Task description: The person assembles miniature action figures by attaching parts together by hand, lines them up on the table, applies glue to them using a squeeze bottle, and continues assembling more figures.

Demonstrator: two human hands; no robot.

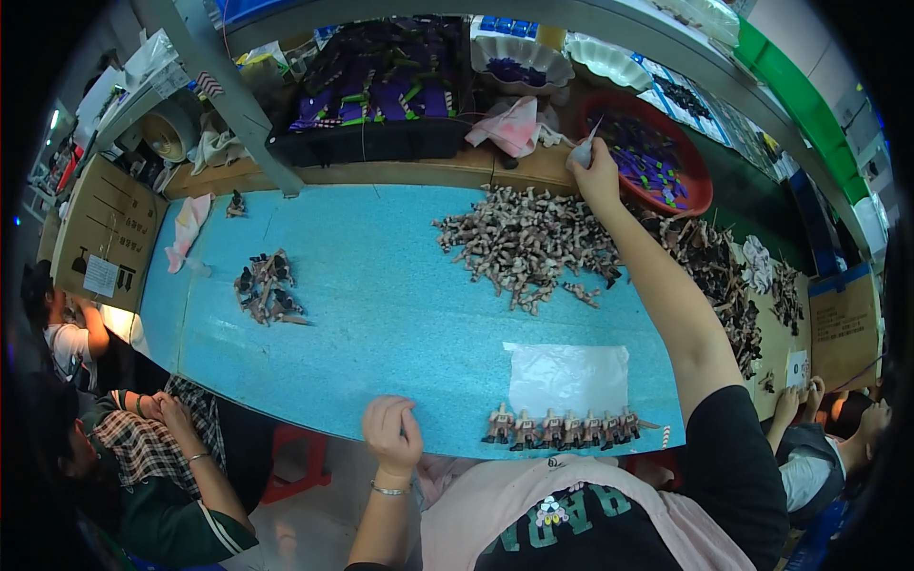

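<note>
The bench [381,333] carries the work. Beyond its far edge, left of centre, sits a black crate [371,148] of purple and green parts; beyond that edge, to the right, sits a red basin [703,198] of similar parts. A pile of small brown-and-white figures [533,238] covers the right half, against the far edge. A clear plastic sheet [569,373] lies near the near right corner; a row of figures [571,431] stands between it and the near edge.

The right hand [594,173] is beyond the far edge, beside the basin. Its fingers grip a small nozzle bottle [578,155], tip upward. The left hand [391,436] is at the near edge, left of the row, fingers curled, no object visible.

Step in hand, as judged: handling the bottle, possibly an adhesive applicator. The next move probably calls for bringing its tip to the row.
</note>
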